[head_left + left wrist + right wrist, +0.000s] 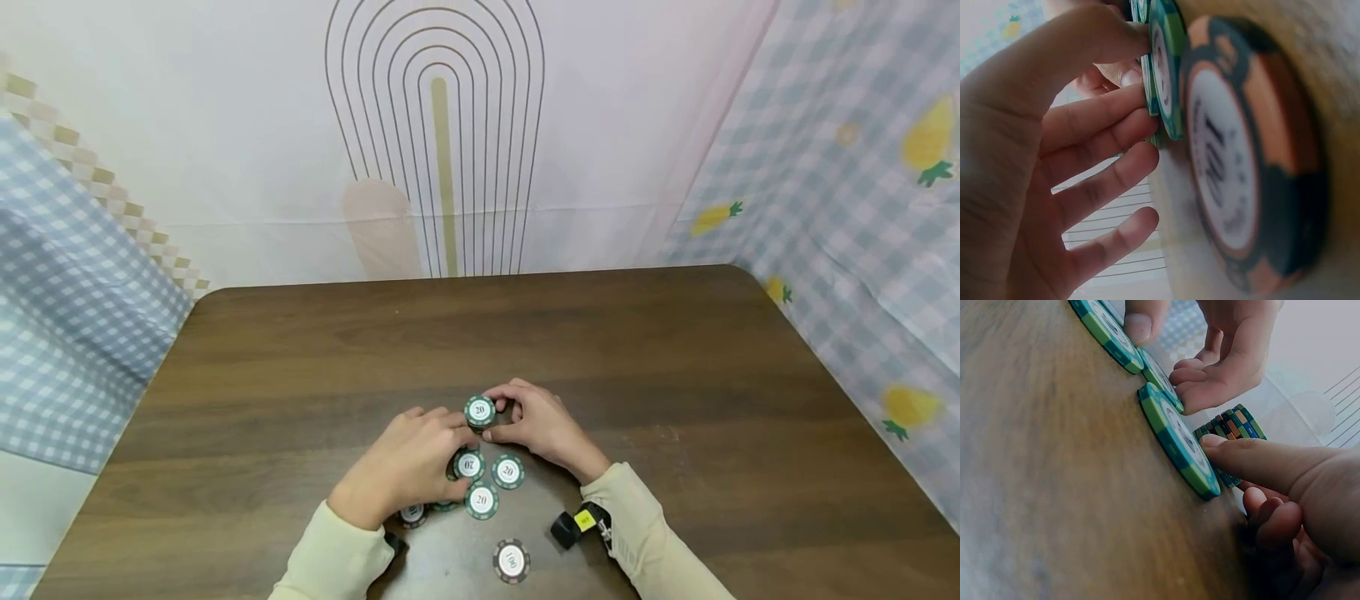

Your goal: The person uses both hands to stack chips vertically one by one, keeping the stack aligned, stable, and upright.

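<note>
I see the right hand (pixel 543 425) pinching the stack (pixel 480 412) from its right side, thumb in front and forefinger behind; a green 20 faces up on top. The stack stands on the table (pixel 300 358), just beyond the loose green chips (pixel 508 472). The left hand (pixel 408 462) has its fingers spread; I can't tell whether they touch the stack. Its thumb lies at the green chips. A 100 chip (pixel 512 561) rests nearer the head camera, apart from them.

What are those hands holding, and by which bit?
The right hand pinches the chip stack by its sides. Whether the left hand holds anything, I can't tell.
</note>
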A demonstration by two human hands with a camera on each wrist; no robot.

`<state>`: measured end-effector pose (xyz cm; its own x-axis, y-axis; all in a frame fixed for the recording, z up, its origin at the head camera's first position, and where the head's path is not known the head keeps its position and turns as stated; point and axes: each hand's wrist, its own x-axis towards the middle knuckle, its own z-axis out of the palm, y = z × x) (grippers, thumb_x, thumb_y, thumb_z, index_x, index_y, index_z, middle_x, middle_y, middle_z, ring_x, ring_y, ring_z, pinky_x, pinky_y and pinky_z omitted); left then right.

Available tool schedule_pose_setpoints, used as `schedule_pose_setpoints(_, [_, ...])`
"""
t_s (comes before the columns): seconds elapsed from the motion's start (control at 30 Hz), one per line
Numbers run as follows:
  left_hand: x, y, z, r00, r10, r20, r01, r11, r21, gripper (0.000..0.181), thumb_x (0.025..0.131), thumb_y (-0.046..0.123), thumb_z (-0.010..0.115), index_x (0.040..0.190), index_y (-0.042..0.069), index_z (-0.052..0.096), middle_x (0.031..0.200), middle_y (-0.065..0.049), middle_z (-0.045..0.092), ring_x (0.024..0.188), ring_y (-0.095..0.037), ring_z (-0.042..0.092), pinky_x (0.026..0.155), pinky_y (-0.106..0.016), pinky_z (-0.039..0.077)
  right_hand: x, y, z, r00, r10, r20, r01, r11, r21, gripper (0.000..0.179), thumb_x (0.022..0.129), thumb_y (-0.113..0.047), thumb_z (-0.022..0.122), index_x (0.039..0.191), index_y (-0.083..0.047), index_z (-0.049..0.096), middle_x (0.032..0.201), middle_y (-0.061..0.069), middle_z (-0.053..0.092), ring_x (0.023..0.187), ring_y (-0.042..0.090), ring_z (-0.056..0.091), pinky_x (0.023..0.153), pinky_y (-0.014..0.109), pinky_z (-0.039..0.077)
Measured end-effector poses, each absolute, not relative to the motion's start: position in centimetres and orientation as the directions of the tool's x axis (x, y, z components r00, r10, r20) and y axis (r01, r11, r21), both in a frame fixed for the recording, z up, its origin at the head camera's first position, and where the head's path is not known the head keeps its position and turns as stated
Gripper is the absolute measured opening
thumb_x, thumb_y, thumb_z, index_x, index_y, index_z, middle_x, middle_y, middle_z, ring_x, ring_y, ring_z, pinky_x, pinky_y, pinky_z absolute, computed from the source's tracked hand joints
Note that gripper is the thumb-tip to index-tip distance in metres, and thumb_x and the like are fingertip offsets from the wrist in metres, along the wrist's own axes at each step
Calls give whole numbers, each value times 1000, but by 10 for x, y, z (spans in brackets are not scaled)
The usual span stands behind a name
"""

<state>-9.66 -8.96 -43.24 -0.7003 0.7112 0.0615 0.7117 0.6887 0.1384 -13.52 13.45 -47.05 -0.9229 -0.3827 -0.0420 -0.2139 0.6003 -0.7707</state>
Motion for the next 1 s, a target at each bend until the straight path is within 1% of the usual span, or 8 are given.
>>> schedule_pose_setpoints(0.1, [-97, -90, -434, -692, 716, 90, 722, 683, 110, 33, 77, 43, 85, 101, 21, 78, 99, 10, 72, 88, -10, 64, 74, -38, 55, -135, 136, -472, -923, -381, -43, -210, 597, -774, 45, 82, -23, 92, 123, -15, 76, 97, -7, 60, 70, 9, 53, 69, 28, 42])
schedule_pose_setpoints(0.2, [-99, -90, -434, -698, 708, 105, 716, 690, 106, 32, 76, 45, 83, 98, 22, 78, 95, 11, 72, 85, -9, 63, 72, -35, 53, -136, 137, -472, -927, -372, -38, -207, 595, -777, 46, 81, -22, 92, 123, -14, 76, 97, -7, 60, 70, 9, 53, 67, 27, 42])
schedule_pose_setpoints(0.3, [-100, -91, -430, -714, 692, 105, 700, 705, 113, 32, 77, 46, 82, 97, 21, 77, 94, 10, 72, 84, -8, 63, 73, -35, 54, -137, 137, -471, -930, -366, -34, -205, 595, -777, 46, 81, -21, 92, 123, -14, 76, 97, -7, 61, 70, 10, 53, 66, 27, 42])
schedule_pose_setpoints(0.5, [-97, -97, -423, -749, 656, 94, 663, 737, 133, 35, 75, 45, 80, 99, 20, 75, 96, 9, 72, 90, -10, 65, 79, -37, 56, -135, 135, -472, -923, -382, -38, -214, 595, -774, 46, 82, -23, 91, 124, -14, 76, 98, -6, 61, 70, 9, 53, 66, 27, 42])
schedule_pose_setpoints(0.6, [-96, -97, -422, -761, 638, 116, 649, 749, 134, 35, 74, 44, 79, 99, 20, 75, 97, 9, 72, 91, -12, 65, 81, -37, 57, -135, 135, -472, -924, -381, -41, -210, 592, -778, 46, 82, -23, 91, 124, -13, 75, 98, -6, 61, 70, 10, 53, 65, 27, 42])
schedule_pose_setpoints(0.87, [-100, -94, -414, -776, 602, 187, 626, 770, 122, 36, 72, 41, 75, 98, 18, 68, 93, 6, 66, 87, -14, 61, 79, -36, 57, -135, 135, -470, -925, -378, -45, -206, 596, -776, 44, 82, -23, 91, 122, -14, 76, 97, -6, 61, 70, 10, 53, 63, 25, 43])
schedule_pose_setpoints(1.0, [-106, -91, -409, -785, 579, 221, 612, 780, 131, 36, 73, 40, 73, 100, 17, 69, 93, 6, 63, 86, -14, 60, 75, -35, 55, -135, 133, -472, -924, -379, -42, -208, 593, -778, 44, 82, -23, 91, 122, -14, 76, 97, -6, 61, 70, 9, 53, 64, 26, 43])
